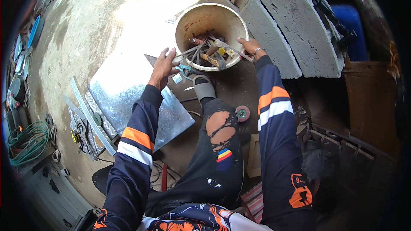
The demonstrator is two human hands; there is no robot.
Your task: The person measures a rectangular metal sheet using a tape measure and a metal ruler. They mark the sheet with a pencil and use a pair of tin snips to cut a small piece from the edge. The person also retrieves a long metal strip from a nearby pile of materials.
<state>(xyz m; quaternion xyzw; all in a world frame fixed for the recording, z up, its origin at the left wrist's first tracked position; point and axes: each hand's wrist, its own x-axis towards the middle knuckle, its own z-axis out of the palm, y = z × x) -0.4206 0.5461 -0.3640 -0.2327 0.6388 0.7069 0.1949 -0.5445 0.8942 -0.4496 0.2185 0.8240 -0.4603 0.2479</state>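
Concrete floor (98,25), sunlit and stained, was seen from the head view, with grey concrete blocks (295,30) stacked at the upper right and a galvanised metal sheet (128,90) laid flat beside the person's knee. A pale plastic bucket (212,34) was set on the floor just ahead of the grey sandal (204,87), and it was crammed with hand tools (209,53): pliers, a hammer handle, lengths of metal, all tangled together.

Both hands were planted at the bucket. The left hand (163,64) was laid on the near left rim, fingers half curled around what looked like a grey bar poking over the edge; whether it was truly gripped could not be told. The right hand (250,45) was rested on the right rim, fingers bent over the lip and touching a long flat tool, nothing plainly clasped in it.

A small grinding disc (242,113) was lying by the torn trouser knee, and a green hose coil (28,143) was parked well apart at the far left, next to a ribbed metal strip (92,117).

By the look of it, the sorting-through stage was in hand: the bucket was being steadied and its contents felt over. For one piece to be drawn free, a firm pinch on a single handle and a straight lift clear of the tangle would be called for.
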